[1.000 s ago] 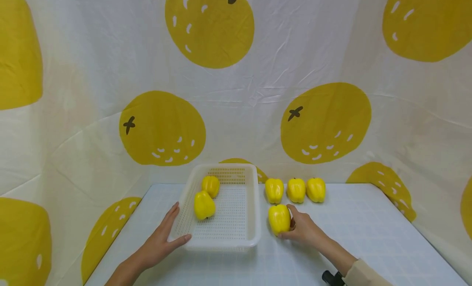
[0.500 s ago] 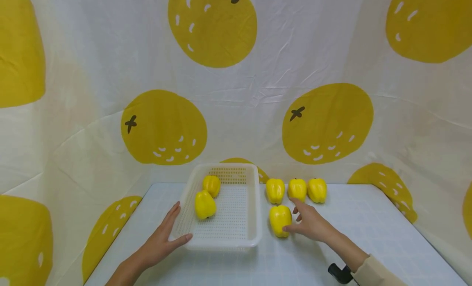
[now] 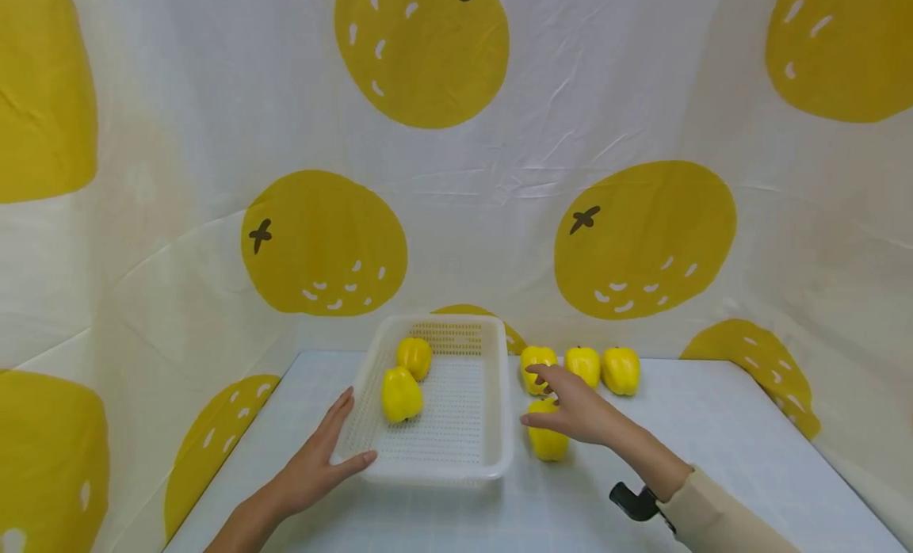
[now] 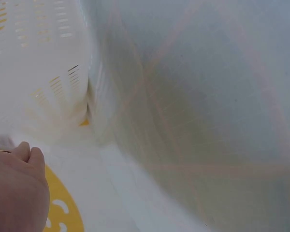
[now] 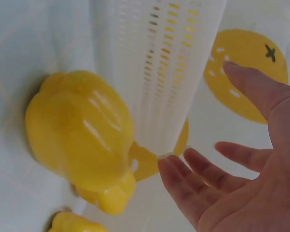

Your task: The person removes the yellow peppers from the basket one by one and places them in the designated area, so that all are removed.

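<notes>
A white perforated basket [image 3: 492, 394] stands on the table with two yellow peppers [image 3: 401, 394] [image 3: 414, 355] in its left half. My left hand [image 3: 324, 454] rests flat against the basket's near left corner, thumb on the front rim. My right hand [image 3: 552, 398] hovers with spread fingers just above a yellow pepper [image 3: 548, 442] lying right of the basket, holding nothing. In the right wrist view that near pepper [image 5: 79, 135] lies beside the basket wall [image 5: 159, 72], and the right hand [image 5: 232, 152] shows an open palm. The left wrist view is blurred; it shows the basket wall [image 4: 43, 72] and part of the left hand [image 4: 14, 193].
Three more yellow peppers stand in a row at the table's back edge: one [image 3: 533, 356] partly behind my fingers, one [image 3: 584, 365] in the middle and one [image 3: 620, 370] on the right. A cloth backdrop [image 3: 456, 181] printed with oranges encloses the table. A black wrist mount [image 3: 631, 501] sits on my right forearm.
My right hand has let go of the near pepper, lifted and moved back and left with fingers spread. The pepper stays on the table. My left hand has not moved.
</notes>
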Demonstrator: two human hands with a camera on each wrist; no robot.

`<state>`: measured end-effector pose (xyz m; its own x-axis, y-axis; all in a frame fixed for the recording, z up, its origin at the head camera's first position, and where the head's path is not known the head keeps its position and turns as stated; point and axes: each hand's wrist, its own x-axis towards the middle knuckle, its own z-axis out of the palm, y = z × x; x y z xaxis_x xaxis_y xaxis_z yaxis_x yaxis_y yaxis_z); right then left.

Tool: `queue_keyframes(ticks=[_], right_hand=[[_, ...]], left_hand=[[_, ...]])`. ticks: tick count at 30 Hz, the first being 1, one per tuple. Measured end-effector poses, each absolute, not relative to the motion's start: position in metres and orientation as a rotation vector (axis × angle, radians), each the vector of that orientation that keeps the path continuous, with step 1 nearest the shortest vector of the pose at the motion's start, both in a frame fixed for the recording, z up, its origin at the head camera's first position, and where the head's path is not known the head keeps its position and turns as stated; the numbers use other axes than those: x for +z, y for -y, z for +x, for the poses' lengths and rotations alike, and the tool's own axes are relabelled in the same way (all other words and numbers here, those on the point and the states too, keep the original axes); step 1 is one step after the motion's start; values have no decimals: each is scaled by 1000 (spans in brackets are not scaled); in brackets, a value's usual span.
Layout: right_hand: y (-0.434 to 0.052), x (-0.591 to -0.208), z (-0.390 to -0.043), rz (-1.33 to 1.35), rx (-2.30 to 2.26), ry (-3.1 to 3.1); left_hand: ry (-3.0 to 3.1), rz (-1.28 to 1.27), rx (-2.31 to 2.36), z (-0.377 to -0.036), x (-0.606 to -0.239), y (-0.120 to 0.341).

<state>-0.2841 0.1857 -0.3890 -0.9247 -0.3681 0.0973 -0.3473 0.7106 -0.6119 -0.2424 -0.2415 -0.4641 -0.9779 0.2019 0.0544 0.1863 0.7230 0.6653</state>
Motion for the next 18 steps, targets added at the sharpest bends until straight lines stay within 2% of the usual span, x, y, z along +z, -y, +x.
queue_keyframes(ticks=[9, 18], right_hand=[[-152, -375, -294, -1040, -977, -2681], [-114, -367, -308, -1194, -908, -2530]], left_hand=[[-2903, 340, 1135, -241, -462, 241], [-2882, 300, 1122, -242, -462, 240]])
